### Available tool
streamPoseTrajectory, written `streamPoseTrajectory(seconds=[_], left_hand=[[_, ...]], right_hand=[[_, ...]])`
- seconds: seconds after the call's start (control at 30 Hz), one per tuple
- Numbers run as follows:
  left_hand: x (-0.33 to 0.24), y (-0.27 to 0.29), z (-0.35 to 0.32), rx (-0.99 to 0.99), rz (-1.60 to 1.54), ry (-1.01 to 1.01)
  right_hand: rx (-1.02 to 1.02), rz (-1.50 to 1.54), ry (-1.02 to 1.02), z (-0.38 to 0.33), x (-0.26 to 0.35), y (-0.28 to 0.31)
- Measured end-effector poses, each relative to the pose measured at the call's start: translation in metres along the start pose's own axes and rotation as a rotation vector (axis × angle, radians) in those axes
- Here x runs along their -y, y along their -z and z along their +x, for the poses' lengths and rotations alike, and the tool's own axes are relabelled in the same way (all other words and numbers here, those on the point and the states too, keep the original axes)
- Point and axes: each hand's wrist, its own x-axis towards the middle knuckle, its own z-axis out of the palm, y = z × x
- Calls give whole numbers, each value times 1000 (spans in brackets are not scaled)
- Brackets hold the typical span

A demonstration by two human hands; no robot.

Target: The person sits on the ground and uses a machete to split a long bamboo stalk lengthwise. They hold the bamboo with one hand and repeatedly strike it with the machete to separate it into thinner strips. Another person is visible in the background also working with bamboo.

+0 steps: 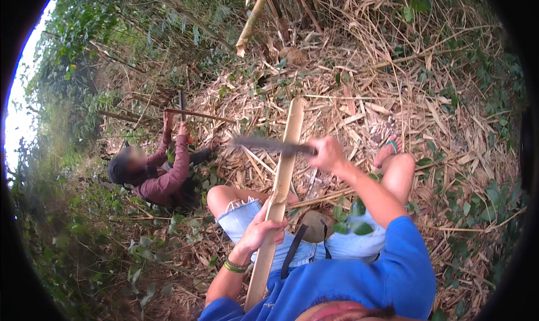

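A long split length of bamboo, pale inside with a node across it, slants from beside my body up and away between my knees. My left hand is wrapped round its lower half. With its fingers closed round the handle, my right hand holds a machete. The dark blade points left and crosses over the bamboo's upper half, its outline slightly blurred. Whether the edge touches the bamboo, I cannot tell. A round brownish-grey thing with a dark strap beside it is at my lap.
At the left, a crouching co-worker in a dark cap and maroon sleeves holds a thin stick and a dark blade. Dry bamboo chips litter the ground. A cut stem juts in at the top. Leafy plants grow at the right.
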Motion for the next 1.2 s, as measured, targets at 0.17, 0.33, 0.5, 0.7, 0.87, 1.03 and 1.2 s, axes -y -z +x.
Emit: streamPoseTrajectory(seconds=[0.17,0.33,0.5,0.7,0.87,1.03,1.2], left_hand=[[16,0,-29,86,142,25],[4,0,-15,-46,20,-24],[-7,8,12,-129,26,-46],[-15,5,28,-151,42,-61],[-18,4,32,-263,15,-38],[-21,0,32,-231,-8,3],[-26,-3,21,-105,-46,-11]], right_hand=[[-144,122,-365,23,-56,30],[-214,453,-478,3,-45,3],[-170,334,-285,-9,-28,-2],[13,131,25,-21,15,-15],[126,238,188,-34,44,-27],[83,101,236,-31,36,-34],[76,109,162,-21,26,-27]])
